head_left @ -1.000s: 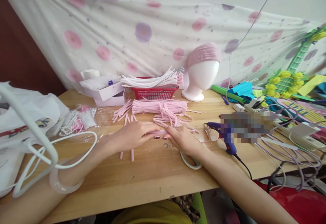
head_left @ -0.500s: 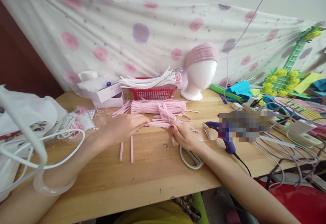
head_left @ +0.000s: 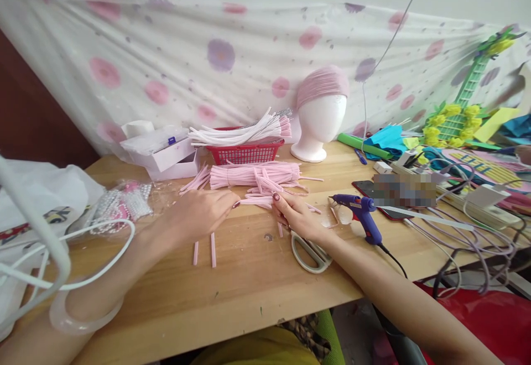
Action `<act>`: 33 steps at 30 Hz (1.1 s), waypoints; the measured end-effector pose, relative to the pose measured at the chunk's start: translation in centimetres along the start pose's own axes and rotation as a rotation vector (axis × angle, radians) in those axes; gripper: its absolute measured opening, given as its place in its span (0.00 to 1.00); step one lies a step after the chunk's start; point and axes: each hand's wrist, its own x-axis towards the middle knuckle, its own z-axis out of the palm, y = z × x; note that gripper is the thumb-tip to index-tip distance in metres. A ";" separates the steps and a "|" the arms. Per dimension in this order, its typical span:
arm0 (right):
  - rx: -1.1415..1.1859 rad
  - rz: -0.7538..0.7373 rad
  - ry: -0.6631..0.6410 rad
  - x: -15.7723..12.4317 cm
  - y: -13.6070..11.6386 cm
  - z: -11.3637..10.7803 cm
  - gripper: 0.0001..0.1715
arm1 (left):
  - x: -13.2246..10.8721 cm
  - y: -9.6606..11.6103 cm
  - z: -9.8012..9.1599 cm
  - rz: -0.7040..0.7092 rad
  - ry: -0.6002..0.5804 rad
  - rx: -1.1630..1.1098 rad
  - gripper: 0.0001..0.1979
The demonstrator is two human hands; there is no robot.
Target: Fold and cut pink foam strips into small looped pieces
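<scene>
My left hand (head_left: 205, 213) is closed, fingertips pinched at the left end of a pink fuzzy pipe cleaner (head_left: 256, 203). At its other end, my right hand (head_left: 296, 215) has curled fingers with the thumb raised on top; the fingers partly hide the grip. Just behind lies a tied bundle of pink pipe cleaners (head_left: 236, 176), with loose bent ones (head_left: 262, 181) in front of it. Two short cut pieces (head_left: 213, 251) rest on the table below my left hand. Scissors with pale handles (head_left: 305, 260) lie under my right wrist.
A blue glue gun (head_left: 360, 215) with a cord lies right, near a phone (head_left: 363, 188) and tangled cables. Behind stand a red basket (head_left: 244, 155) of white pipe cleaners and a foam head (head_left: 319, 121). Bagged beads (head_left: 128, 204) and a white wire loop (head_left: 128, 238) are left.
My right thumb has lifted and sits more upright. Both hands remain at about the same spot in front of the bundle. The camera view has shifted slightly.
</scene>
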 end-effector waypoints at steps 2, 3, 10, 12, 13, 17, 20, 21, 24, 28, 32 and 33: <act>0.239 0.071 -0.026 0.0 -0.1 0.3 0.29 | 0.1 0.5 0.0 0.014 0.006 -0.002 0.12; 0.342 0.103 -0.048 -0.1 -0.1 0.5 0.28 | 0.2 0.8 0.0 0.024 0.016 0.004 0.13; 0.777 0.475 -0.489 0.2 -0.4 -0.8 0.50 | 0.5 2.6 -0.2 0.169 0.091 0.073 0.16; 0.829 0.578 -0.657 0.3 -0.5 -1.2 0.61 | 0.4 2.9 -0.1 0.210 0.143 0.082 0.16; 0.843 0.605 -0.723 0.3 -0.5 -1.2 0.62 | 0.4 3.1 0.1 0.225 0.169 0.081 0.15; 0.870 0.661 -0.912 0.1 -0.2 -0.3 0.37 | 0.3 3.9 0.9 0.269 0.215 0.039 0.15; 0.962 0.626 -0.886 -0.2 0.2 0.6 0.19 | 0.2 4.1 1.5 0.277 0.218 0.044 0.15; 0.995 0.600 -0.859 -0.3 0.3 0.8 0.15 | 0.2 4.0 1.6 0.277 0.213 0.055 0.14; 1.033 0.579 -0.810 -0.3 0.4 0.9 0.11 | 0.2 3.8 1.8 0.278 0.183 0.084 0.13; 1.031 0.666 -0.832 -0.4 -0.1 0.4 0.10 | -0.1 4.0 2.0 0.267 0.162 0.055 0.13; 1.038 0.736 -0.889 -0.3 -0.2 0.1 0.07 | -0.3 4.4 2.3 0.285 0.162 0.008 0.14; 1.043 0.734 -0.901 -0.3 -0.1 0.1 0.07 | -0.3 4.4 2.3 0.297 0.171 0.007 0.14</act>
